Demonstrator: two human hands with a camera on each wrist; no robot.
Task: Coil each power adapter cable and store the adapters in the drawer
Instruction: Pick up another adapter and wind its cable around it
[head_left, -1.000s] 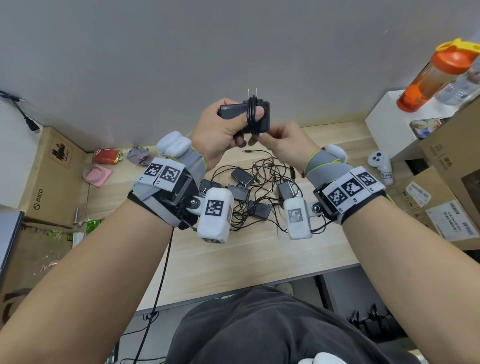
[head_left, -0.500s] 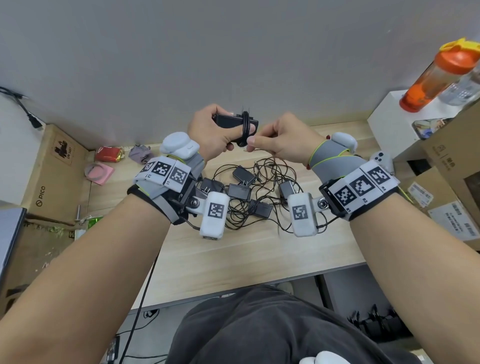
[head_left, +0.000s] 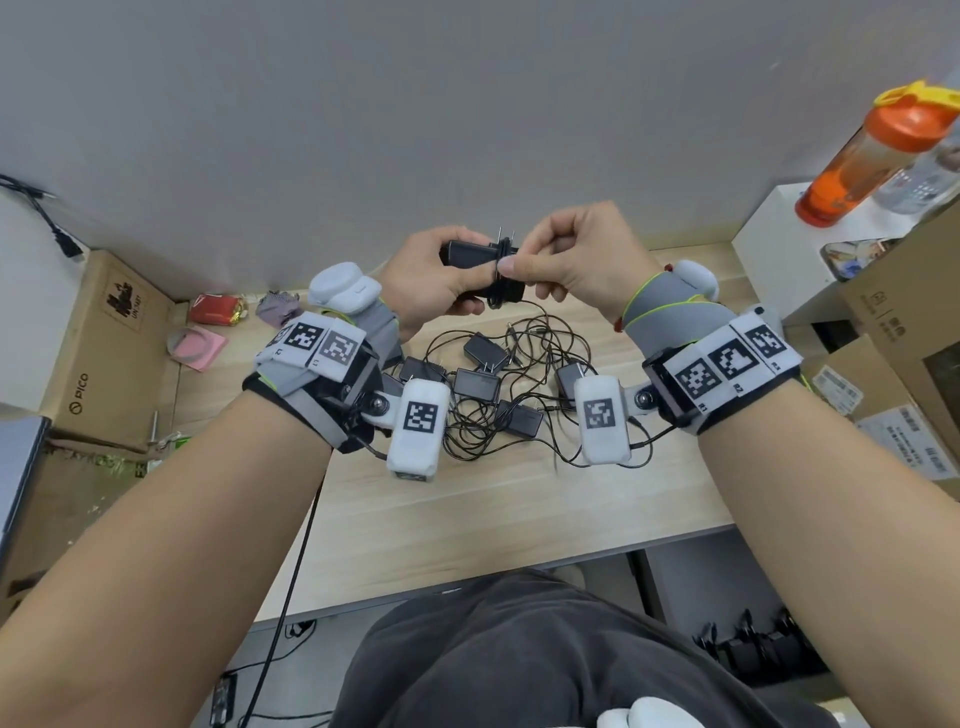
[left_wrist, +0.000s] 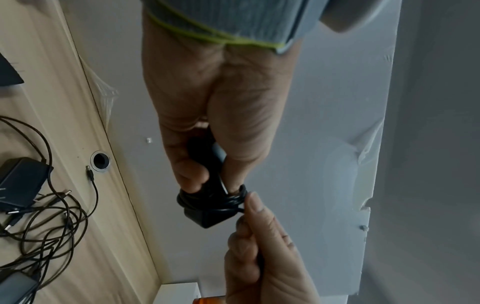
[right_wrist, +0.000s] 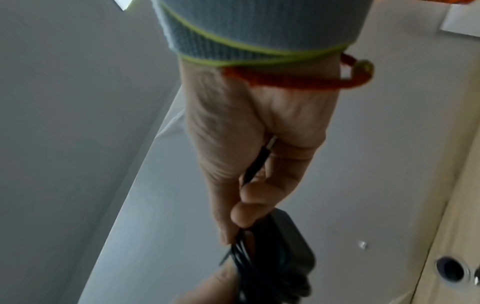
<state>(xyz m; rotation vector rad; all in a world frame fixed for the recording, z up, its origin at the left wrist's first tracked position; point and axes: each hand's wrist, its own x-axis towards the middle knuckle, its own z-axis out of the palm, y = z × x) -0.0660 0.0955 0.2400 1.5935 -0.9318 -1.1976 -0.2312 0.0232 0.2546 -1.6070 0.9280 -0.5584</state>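
You are near the end of coiling 1 adapter: your left hand (head_left: 431, 280) grips the black power adapter (head_left: 470, 254) by its body, fingers and thumb curled round it, with the 2 metal prongs pointing up toward the wall, and the cable (head_left: 501, 275) already sits in several tight turns around one end of the block. Your right hand (head_left: 566, 260) is pressed up against it, thumb and forefinger pinching the last stretch of that cable right at the wrap, while the right wrist view shows the slim barrel plug (right_wrist: 262, 158) tucked inside your curled fingers. Both hands are raised together above the far side of the wooden desk (head_left: 467, 509), wrists level and close, forearms angled inward. The next move, as I judge it, is to tuck the plug end under a turn so the coil stays put; keep the left grip firm while you do, since slack could let the turns spring loose. After that the adapter needs to go into the drawer, which none of the views shows, so you will have to locate it first. The rest of the work lies below your hands: a tangled pile of adapters (head_left: 488, 384) with loose black leads, none of them coiled yet.
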